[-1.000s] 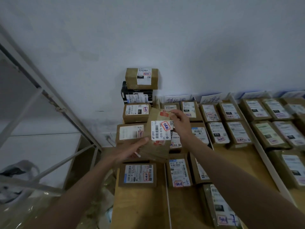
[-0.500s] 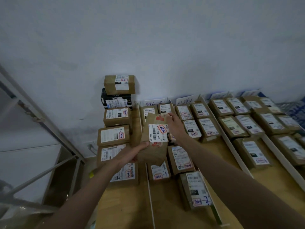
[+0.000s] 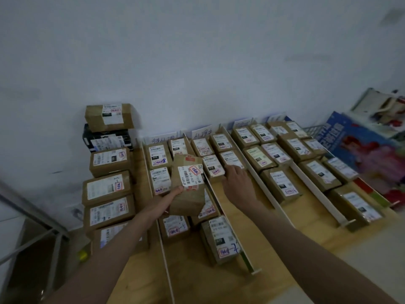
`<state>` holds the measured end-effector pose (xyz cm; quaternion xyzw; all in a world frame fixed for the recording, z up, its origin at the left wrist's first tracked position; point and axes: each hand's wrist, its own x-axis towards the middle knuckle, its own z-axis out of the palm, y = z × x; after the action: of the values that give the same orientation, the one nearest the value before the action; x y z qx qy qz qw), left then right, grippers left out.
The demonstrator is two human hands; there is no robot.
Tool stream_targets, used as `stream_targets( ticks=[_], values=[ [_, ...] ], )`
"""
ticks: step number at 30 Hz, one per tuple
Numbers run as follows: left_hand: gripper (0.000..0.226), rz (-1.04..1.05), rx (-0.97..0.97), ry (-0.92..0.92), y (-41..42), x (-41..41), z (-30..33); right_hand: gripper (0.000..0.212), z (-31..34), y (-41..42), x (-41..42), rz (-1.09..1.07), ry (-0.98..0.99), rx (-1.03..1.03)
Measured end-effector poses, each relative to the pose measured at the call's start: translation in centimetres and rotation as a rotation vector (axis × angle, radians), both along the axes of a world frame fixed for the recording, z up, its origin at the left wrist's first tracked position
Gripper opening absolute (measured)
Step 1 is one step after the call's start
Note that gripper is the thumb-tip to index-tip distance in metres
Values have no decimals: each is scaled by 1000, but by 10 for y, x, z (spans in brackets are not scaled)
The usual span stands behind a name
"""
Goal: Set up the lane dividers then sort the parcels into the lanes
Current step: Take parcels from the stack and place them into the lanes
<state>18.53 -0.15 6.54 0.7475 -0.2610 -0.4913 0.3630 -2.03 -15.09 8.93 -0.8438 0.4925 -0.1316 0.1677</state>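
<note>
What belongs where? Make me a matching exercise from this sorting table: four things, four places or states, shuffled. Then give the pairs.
Things:
1. tilted parcel
2. black box
3. blue printed box
4. right hand

Places or states:
A. far right, beyond the lanes
B. back left by the wall, under a brown parcel
C. held by the left hand
D. holding nothing, stretched toward parcels lying in a lane

Pairs: 1-C, 2-B, 3-A, 4-D
</note>
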Motion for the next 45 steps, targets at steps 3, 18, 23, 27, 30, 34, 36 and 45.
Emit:
stream_targets(
  ticks=[3,18,23,27,30,34,36,45],
  values=[
    [88,4,24,-16,-12,-22,-3,44,-4,1,-31,4,58,-61],
    [84,-4,70,-7,-72,-214,-25,45,-22,-39,-234,-6,144,-91],
    [83,-13,96,-12,-94,-277,-32,47,-21,-59,-303,-42,162,-109],
    [86,-43,88,-35,-116,-308,-25,50,-20,-77,-339,-84,153,-83],
    [88,-70,67,-45,-142,-325,-19,51,-19,-99,-360,-107,157,-86],
    [86,-69,60,-51,-182,-343,-18,49,-24,-134,-377,-103,158,-74],
    [91,-58,56,-45,-204,-349,-20,48,-28,-156,-383,-89,149,-72],
    [75,-19,10,59,-299,-383,-28,47,-38,-268,-401,-119,135,-52]
  ],
)
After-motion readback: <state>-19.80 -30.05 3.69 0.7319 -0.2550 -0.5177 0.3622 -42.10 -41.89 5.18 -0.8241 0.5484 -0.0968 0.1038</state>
